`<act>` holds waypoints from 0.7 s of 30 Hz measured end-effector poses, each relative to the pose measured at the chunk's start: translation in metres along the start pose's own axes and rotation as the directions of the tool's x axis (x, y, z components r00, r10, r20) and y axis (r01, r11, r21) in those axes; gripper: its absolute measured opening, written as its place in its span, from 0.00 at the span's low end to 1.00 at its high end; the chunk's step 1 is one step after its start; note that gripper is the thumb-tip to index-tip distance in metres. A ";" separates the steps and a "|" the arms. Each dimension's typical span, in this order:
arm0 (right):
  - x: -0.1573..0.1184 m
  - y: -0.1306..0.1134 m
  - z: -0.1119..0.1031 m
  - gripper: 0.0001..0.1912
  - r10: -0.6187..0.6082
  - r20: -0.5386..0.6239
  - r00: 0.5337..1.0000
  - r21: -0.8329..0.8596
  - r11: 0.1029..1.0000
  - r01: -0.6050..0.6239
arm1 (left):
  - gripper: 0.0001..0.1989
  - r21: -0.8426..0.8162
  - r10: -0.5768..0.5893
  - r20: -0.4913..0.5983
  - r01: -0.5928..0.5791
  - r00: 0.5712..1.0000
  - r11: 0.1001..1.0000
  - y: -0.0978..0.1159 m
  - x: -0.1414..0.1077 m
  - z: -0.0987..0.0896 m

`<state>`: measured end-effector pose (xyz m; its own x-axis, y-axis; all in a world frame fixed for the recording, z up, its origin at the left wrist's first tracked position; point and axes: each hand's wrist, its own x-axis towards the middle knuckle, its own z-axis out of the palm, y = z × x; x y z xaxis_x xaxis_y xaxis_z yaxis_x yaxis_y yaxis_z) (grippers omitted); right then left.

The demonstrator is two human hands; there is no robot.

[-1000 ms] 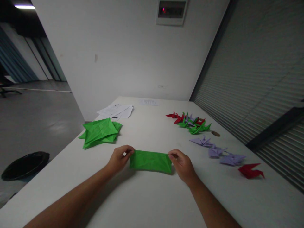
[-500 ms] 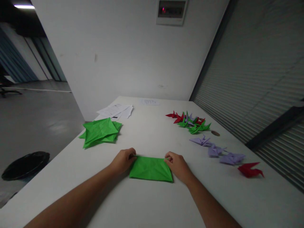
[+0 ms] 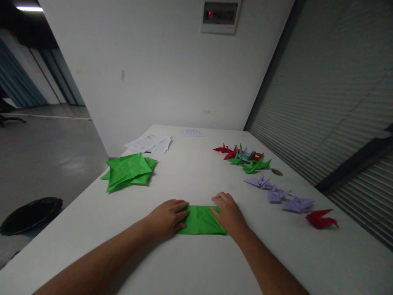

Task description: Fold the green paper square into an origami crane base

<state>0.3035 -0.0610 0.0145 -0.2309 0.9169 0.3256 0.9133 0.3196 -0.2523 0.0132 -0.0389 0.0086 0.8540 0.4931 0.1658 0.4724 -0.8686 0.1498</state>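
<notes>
A green sheet of paper (image 3: 201, 221), folded into a rectangle, lies flat on the white table in front of me. My left hand (image 3: 172, 216) rests flat over its left end, fingers stretched out and covering that edge. At the right end, my right hand (image 3: 227, 214) touches the paper with its fingers apart and slightly bent. The part of the paper under each palm is hidden.
Creased green sheets (image 3: 130, 172) are stacked at the left, with printed papers (image 3: 149, 143) behind. Folded paper cranes (image 3: 245, 157) in red, green and purple cluster at the back right; purple cranes (image 3: 278, 194) and a red crane (image 3: 321, 219) line the right. A bin (image 3: 30, 215) stands on the floor.
Both hands have let go of the paper's top corners. The left hand has moved right and flattened onto the paper; the right hand's fingers have spread. The paper looks lower and flatter.
</notes>
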 end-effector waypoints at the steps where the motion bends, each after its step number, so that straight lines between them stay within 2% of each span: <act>1: -0.001 -0.004 0.000 0.12 -0.087 -0.002 0.996 0.011 0.996 0.087 | 0.25 0.005 0.000 0.005 0.000 1.000 1.000 -0.001 0.000 0.002; 4: -0.005 -0.020 0.004 0.24 -0.341 0.093 0.935 0.108 0.937 0.331 | 0.30 0.012 -0.003 0.035 0.003 0.999 1.000 -0.003 -0.002 0.005; 7: -0.010 -0.035 0.013 0.34 -0.420 0.251 0.872 0.136 0.907 0.398 | 0.35 0.014 -0.002 0.060 0.001 0.998 1.000 -0.004 -0.003 0.007; 9: -0.012 -0.040 0.017 0.35 -0.410 0.326 0.852 0.134 0.912 0.387 | 0.34 0.021 -0.004 0.071 0.003 0.997 1.000 -0.005 -0.004 0.007; 13: -0.012 -0.041 0.013 0.39 -0.346 0.389 0.854 0.132 0.938 0.320 | 0.33 0.045 -0.016 0.085 0.012 0.996 0.999 -0.009 -0.005 0.006; 21: -0.009 -0.020 -0.009 0.44 -0.234 0.488 0.841 0.080 0.971 0.223 | 0.33 0.091 -0.091 0.121 0.080 0.988 0.993 -0.022 -0.009 0.007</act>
<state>0.2904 -0.0778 0.0244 -0.5711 0.8133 -0.1114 0.8088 0.5343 -0.2456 -0.0030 -0.0241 -0.0034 0.8277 0.5602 0.0322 0.5570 -0.8273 0.0734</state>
